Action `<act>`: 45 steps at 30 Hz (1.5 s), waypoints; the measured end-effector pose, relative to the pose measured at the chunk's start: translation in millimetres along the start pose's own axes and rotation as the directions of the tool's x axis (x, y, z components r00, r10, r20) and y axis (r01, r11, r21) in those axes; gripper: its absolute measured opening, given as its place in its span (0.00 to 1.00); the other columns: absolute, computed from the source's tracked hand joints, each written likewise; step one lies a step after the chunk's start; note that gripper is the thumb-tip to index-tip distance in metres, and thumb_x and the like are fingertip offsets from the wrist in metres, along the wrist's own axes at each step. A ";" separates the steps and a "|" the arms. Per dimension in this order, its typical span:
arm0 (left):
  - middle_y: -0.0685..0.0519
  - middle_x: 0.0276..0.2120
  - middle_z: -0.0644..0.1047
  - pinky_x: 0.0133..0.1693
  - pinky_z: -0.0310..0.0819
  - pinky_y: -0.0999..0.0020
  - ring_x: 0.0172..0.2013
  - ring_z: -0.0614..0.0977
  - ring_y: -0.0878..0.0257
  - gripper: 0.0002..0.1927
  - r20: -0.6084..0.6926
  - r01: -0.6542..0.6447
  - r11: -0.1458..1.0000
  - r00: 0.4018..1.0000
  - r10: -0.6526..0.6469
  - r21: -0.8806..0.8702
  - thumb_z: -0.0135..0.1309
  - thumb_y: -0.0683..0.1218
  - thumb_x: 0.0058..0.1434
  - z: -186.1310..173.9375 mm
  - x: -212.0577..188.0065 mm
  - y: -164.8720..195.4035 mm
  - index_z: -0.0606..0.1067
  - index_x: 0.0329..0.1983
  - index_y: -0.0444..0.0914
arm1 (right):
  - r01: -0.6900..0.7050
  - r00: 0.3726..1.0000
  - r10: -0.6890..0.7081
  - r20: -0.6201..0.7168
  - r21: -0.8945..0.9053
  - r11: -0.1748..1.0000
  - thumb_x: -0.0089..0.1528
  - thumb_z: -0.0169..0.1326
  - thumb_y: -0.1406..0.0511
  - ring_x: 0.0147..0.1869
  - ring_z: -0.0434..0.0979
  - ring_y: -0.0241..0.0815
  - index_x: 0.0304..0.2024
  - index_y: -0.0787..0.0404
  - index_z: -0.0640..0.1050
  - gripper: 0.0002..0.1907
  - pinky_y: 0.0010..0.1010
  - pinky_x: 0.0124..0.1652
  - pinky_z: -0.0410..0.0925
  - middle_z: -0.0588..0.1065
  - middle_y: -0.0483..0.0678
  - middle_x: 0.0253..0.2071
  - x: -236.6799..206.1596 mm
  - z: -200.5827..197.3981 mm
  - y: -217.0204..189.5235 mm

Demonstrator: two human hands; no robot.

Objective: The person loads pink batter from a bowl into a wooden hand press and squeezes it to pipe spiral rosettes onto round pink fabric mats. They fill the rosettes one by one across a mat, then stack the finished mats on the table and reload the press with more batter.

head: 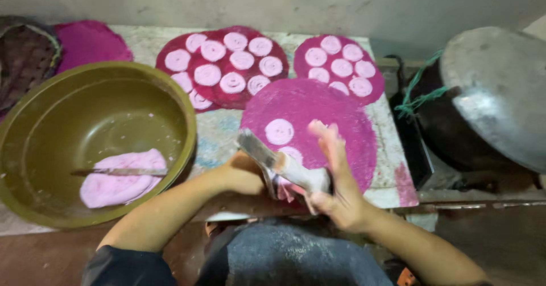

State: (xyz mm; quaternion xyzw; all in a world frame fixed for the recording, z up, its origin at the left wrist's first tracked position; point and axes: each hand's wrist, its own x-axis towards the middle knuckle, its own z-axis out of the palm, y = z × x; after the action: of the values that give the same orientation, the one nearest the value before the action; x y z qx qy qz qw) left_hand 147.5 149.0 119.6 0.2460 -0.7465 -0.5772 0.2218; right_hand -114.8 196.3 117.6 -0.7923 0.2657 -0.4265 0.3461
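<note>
The right hand [335, 175] is gripping the handle of a flat metal scraper [278, 163], fingers partly stretched and blurred, the blade slanting up to the left over the near magenta round mat [341, 121]. The left hand [250, 169] is lying mostly hidden behind the blade, so I cannot tell how far it is open; a bit of pink dough [287, 188] is showing just below the scraper. Two pale pink discs [279, 131] are sitting on that mat on the table [219, 129]. To the left, an olive basin [96, 143] is holding a pink dough lump [122, 178] with a knife [119, 172] resting on it.
</note>
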 end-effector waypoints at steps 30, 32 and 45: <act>0.47 0.63 0.72 0.64 0.63 0.62 0.62 0.72 0.57 0.25 -0.803 -0.124 0.874 0.471 -0.365 -0.469 0.43 0.38 0.70 35.9 52.2 -201.7 0.61 0.71 0.35 | -0.454 0.728 0.682 -0.071 0.695 0.558 0.49 0.65 0.44 0.64 0.72 0.53 0.74 0.66 0.50 0.63 0.47 0.62 0.65 0.67 0.58 0.62 -119.9 -66.5 101.9; 0.48 0.64 0.71 0.64 0.62 0.61 0.62 0.72 0.57 0.28 -0.752 -0.058 0.839 0.479 -0.452 -0.541 0.45 0.39 0.69 63.1 33.6 -194.3 0.58 0.73 0.36 | -0.480 0.705 0.707 -0.061 0.693 0.538 0.47 0.65 0.42 0.63 0.72 0.51 0.73 0.66 0.50 0.64 0.44 0.61 0.66 0.67 0.56 0.61 -110.3 -62.8 106.8; 0.36 0.71 0.54 0.72 0.49 0.51 0.72 0.57 0.42 0.47 -0.916 0.227 0.966 0.401 0.025 0.126 0.67 0.48 0.61 -43.0 55.7 -185.8 0.53 0.76 0.33 | -0.749 0.571 0.632 0.524 0.648 0.139 0.46 0.62 0.29 0.55 0.74 0.50 0.74 0.71 0.57 0.72 0.42 0.56 0.68 0.70 0.59 0.54 -34.4 -49.9 122.3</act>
State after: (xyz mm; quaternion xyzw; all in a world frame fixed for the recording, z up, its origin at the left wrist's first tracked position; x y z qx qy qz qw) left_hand 151.1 42.5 -48.1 0.5888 -0.5501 -0.2717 0.5262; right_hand -190.1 129.1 25.6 -0.3380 0.3416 -0.2371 0.8443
